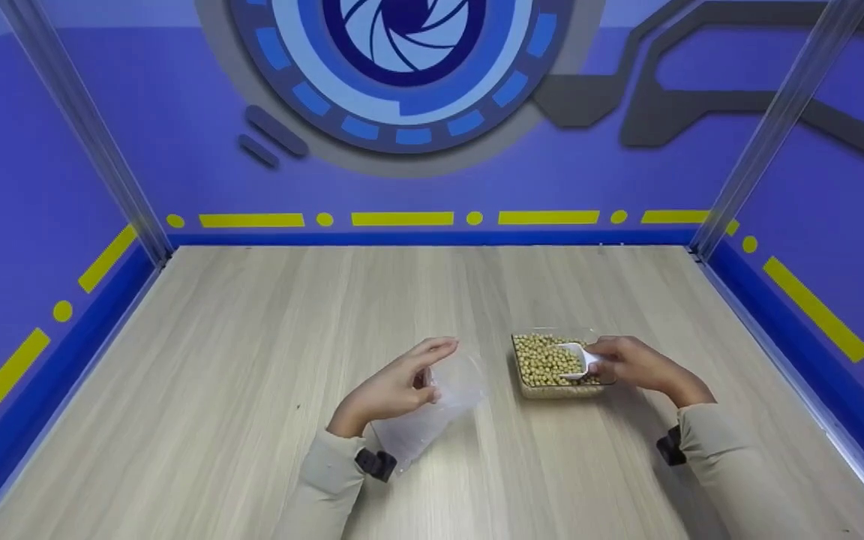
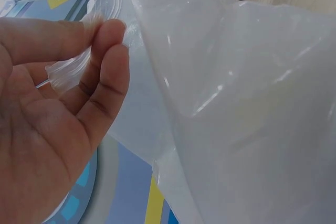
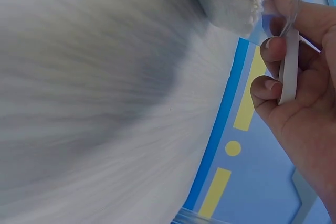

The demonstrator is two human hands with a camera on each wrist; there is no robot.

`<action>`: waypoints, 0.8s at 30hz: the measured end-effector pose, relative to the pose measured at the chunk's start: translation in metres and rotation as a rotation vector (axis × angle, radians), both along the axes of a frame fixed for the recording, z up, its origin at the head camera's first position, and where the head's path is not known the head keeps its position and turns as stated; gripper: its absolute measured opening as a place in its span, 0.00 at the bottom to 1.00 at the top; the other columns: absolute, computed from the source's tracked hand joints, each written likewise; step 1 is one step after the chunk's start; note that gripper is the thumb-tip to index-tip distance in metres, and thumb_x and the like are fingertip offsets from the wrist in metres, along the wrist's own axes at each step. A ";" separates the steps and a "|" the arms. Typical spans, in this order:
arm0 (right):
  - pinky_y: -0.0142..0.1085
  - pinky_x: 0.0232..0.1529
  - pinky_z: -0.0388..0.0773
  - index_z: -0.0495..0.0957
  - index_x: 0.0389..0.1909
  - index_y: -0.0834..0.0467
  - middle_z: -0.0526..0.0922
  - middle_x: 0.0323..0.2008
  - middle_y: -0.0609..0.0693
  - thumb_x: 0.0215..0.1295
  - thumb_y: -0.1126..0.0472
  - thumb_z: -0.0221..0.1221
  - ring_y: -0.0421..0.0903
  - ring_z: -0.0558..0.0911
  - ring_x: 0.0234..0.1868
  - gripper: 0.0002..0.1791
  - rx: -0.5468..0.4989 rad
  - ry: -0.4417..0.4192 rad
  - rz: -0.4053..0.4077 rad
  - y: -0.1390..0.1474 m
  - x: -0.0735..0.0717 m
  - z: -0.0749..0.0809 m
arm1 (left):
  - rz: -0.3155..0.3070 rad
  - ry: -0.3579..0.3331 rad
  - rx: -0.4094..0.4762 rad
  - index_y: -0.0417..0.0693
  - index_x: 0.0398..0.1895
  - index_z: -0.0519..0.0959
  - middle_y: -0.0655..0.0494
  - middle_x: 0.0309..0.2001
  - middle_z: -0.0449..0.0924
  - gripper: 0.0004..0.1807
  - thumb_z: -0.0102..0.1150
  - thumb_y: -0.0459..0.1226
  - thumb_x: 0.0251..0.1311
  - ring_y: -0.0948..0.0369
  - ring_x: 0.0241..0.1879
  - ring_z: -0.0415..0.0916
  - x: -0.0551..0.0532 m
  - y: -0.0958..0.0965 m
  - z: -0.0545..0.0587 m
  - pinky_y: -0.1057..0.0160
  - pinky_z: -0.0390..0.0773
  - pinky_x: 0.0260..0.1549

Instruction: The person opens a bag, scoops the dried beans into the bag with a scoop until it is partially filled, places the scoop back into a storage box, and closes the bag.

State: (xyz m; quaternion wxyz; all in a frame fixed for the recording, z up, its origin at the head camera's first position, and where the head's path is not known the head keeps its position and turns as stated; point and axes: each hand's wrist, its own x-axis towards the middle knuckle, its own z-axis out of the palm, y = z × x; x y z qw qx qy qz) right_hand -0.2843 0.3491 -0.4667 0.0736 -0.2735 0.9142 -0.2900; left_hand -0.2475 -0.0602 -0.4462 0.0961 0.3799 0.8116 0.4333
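Between its thumb and fingers, my left hand (image 1: pixel 391 386) pinches the top edge of a clear zip-lock bag (image 1: pixel 432 427). In the left wrist view the ridged seal strip of the bag (image 2: pixel 236 108) shows at the fingertips, and its film hangs to the right. My right hand (image 1: pixel 638 365) grips the handle of a white scoop (image 1: pixel 589 358). The scoop's head lies among round, pale yellow beans (image 1: pixel 538 361) in a clear rectangular container (image 1: pixel 556 393). In the right wrist view, fingers curl round the white handle (image 3: pixel 290 72).
A light wood-grain table (image 1: pixel 237 360) lies under both hands. Blue printed panels (image 1: pixel 417 187) with yellow dashes stand at the back and both sides, with metal posts (image 1: pixel 94 127) at the corners. Each wrist carries a small black camera.
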 end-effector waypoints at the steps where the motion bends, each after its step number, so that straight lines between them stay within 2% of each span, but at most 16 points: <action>1: 0.30 0.30 0.69 0.82 0.40 0.61 0.78 0.33 0.50 0.65 0.60 0.59 0.37 0.69 0.30 0.09 -0.002 -0.008 0.000 0.000 0.000 0.000 | -0.001 0.002 0.001 0.40 0.73 0.57 0.47 0.73 0.55 0.37 0.52 0.22 0.59 0.69 0.28 0.61 0.000 0.000 0.000 0.72 0.67 0.31; 8: 0.30 0.30 0.69 0.83 0.40 0.60 0.78 0.33 0.50 0.65 0.60 0.59 0.37 0.70 0.30 0.09 -0.021 -0.020 -0.010 0.001 -0.003 0.000 | 0.003 -0.001 0.003 0.39 0.73 0.57 0.46 0.73 0.56 0.37 0.52 0.21 0.58 0.70 0.28 0.63 0.000 -0.001 -0.001 0.72 0.68 0.30; 16: 0.30 0.34 0.70 0.82 0.47 0.63 0.81 0.38 0.52 0.65 0.61 0.59 0.37 0.72 0.34 0.14 -0.022 -0.026 -0.048 0.003 0.000 -0.001 | -0.002 -0.001 0.001 0.38 0.72 0.57 0.46 0.72 0.56 0.37 0.52 0.21 0.58 0.69 0.28 0.63 -0.001 0.001 -0.001 0.72 0.69 0.31; 24: 0.28 0.32 0.70 0.80 0.50 0.67 0.80 0.38 0.56 0.66 0.62 0.58 0.35 0.71 0.33 0.16 -0.086 -0.033 -0.024 0.004 0.003 -0.001 | 0.009 -0.030 0.000 0.41 0.73 0.57 0.49 0.73 0.56 0.37 0.52 0.23 0.58 0.70 0.28 0.64 -0.001 -0.001 -0.001 0.72 0.69 0.31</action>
